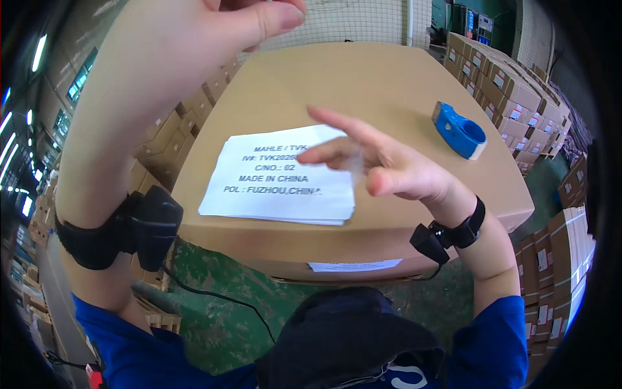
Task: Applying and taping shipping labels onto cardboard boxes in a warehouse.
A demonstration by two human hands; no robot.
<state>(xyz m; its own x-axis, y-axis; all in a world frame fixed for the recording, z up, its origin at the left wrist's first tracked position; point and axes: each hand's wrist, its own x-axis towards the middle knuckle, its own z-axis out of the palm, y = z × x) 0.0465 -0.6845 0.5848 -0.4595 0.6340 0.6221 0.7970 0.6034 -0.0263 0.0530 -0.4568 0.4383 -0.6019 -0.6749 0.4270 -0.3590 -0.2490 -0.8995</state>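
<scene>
My left hand [256, 24] is raised at the top of the picture, partly cut off by the upper edge. Its thumb and fingers are pressed together, and whatever they hold is out of sight. My right hand [402, 165], fingers spread, hovers over the right side of a stack of printed white sheets [259, 202]. A faint, translucent patch shows by its fingers, too blurred to name. The stack lies on top of a large brown carton [337, 78], near its front edge. A blue tape dispenser [457, 128] rests on the carton, right of my right hand.
Another white sheet [355, 266] is on the carton's front face. Labelled boxes [512, 91] are piled at the back right, with more cartons [551, 272] at the near right. Boxes [162, 139] also line the left side. A cable [220, 295] hangs from my left wrist strap.
</scene>
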